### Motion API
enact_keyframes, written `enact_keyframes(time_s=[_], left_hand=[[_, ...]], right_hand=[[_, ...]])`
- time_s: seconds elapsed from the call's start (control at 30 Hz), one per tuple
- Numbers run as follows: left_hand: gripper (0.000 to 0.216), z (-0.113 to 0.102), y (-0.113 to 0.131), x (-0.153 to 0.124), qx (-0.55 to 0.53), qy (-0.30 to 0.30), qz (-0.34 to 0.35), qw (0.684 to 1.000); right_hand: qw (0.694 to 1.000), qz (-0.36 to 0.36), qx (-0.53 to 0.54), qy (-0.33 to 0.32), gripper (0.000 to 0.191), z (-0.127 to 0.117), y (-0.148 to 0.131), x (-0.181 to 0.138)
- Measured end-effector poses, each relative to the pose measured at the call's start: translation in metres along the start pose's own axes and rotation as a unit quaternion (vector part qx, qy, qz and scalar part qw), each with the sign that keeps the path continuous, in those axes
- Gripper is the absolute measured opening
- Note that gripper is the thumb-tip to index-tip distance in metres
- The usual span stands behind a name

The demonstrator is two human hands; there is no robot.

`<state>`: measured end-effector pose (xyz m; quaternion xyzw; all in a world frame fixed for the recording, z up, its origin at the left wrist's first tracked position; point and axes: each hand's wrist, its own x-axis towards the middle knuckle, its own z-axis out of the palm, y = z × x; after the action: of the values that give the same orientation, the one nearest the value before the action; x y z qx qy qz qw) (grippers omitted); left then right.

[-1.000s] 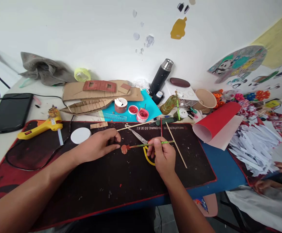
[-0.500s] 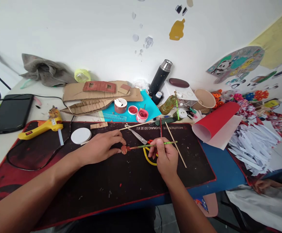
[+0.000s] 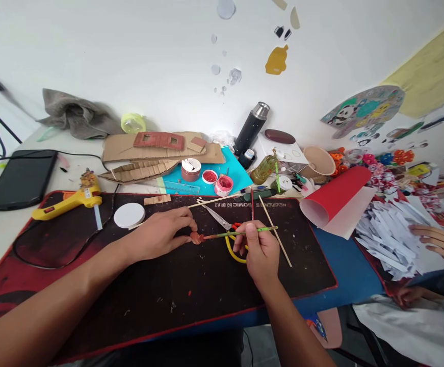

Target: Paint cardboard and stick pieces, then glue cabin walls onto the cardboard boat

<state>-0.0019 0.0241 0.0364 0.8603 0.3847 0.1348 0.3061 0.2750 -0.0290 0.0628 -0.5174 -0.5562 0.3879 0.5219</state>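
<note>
Between thumb and fingertips, my left hand (image 3: 164, 232) pinches a small reddish-brown painted piece (image 3: 196, 238) just above the black mat. My right hand (image 3: 260, 248) is closed around a green-handled paintbrush (image 3: 225, 234), whose reddish tip touches the small piece. Under and behind the right hand lie scissors (image 3: 217, 218) with yellow and red handles, partly hidden by it. A thin wooden stick (image 3: 281, 239) rests to the right of that hand. Open pots of red paint (image 3: 224, 184) and brown paint (image 3: 190, 169) stand beyond on a turquoise sheet.
A yellow glue gun (image 3: 69, 201), its cord and a white lid (image 3: 129, 215) lie to the left. Cardboard boat parts (image 3: 141, 171) and a black thermos (image 3: 250, 127) are at the back. On the right sit a red paper roll (image 3: 336, 196), a paper-strip pile (image 3: 386, 234) and another person's hand (image 3: 441, 244).
The view has shifted slightly. The brush stays against the small piece, with both hands nearly still. Another person's hand has come in at the right over the paper strips.
</note>
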Motion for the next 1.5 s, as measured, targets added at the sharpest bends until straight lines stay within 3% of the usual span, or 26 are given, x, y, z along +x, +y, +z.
enact_keyframes(time_s=[0.37, 1.5], left_hand=[[0.013, 0.0042, 0.0028, 0.0008, 0.007, 0.010, -0.016, 1.000], [0.013, 0.0049, 0.0020, 0.0005, -0.004, 0.017, -0.013, 1.000]], right_hand=[[0.995, -0.059, -0.071, -0.039, 0.046, 0.0095, -0.0005, 0.0053], [0.995, -0.052, -0.073, -0.042, 0.047, 0.0084, -0.0032, -0.0026]])
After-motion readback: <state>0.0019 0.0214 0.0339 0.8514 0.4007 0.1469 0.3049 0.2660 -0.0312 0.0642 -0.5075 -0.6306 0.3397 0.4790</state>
